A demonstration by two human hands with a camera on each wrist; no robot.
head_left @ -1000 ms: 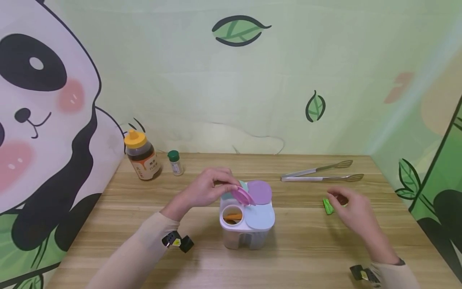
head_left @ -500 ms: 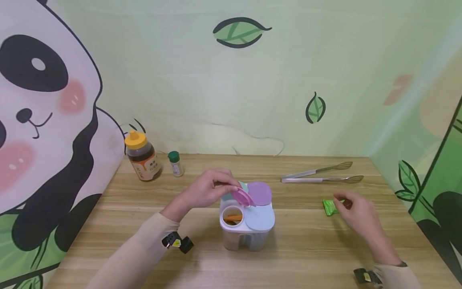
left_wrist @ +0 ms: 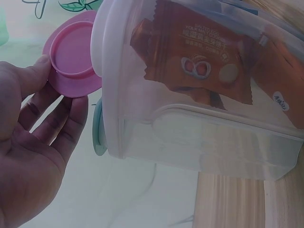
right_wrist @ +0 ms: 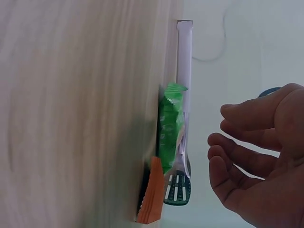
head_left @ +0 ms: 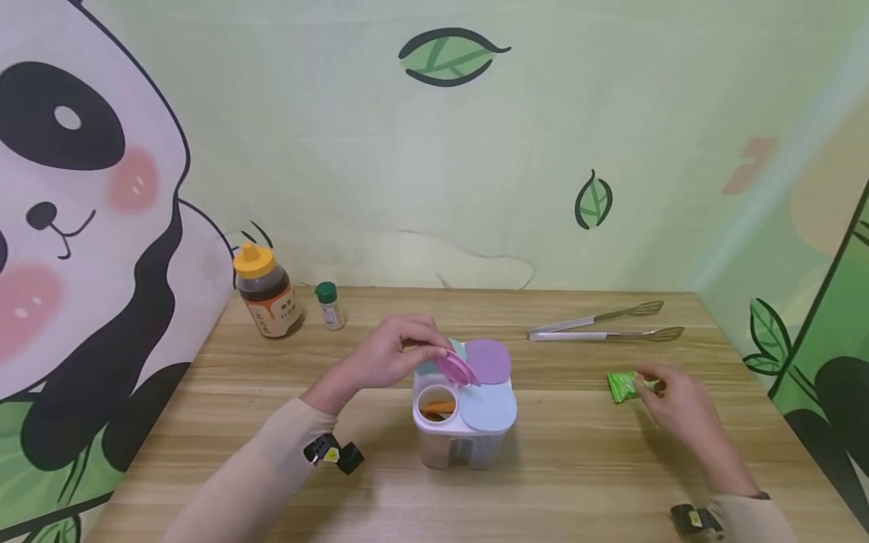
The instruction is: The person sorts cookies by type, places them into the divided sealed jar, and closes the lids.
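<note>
My left hand (head_left: 392, 353) pinches a pink flip lid (head_left: 457, 368) and holds it raised on a clear storage box (head_left: 468, 446) with a white top. Orange shows in the round opening under that lid; in the left wrist view, orange snack packets (left_wrist: 204, 57) are visible through the box's wall. Over on the right, my right hand (head_left: 679, 400) hovers by a green wrapped packet (head_left: 621, 387), thumb and fingers apart and holding nothing. An orange packet (right_wrist: 151, 194) lies beside the green one in the right wrist view; in the head view the hand mostly hides it.
A honey-type bottle (head_left: 269, 302) with a yellow cap and a small green-capped shaker (head_left: 330, 307) stand at the back left. White-handled tongs (head_left: 591, 332) lie behind the green packet. The wooden table (head_left: 543, 483) meets a printed wall at the back.
My right hand has drawn slightly to the right and towards me, uncovering more of the green packet. The left hand and the pink lid have stayed put.
</note>
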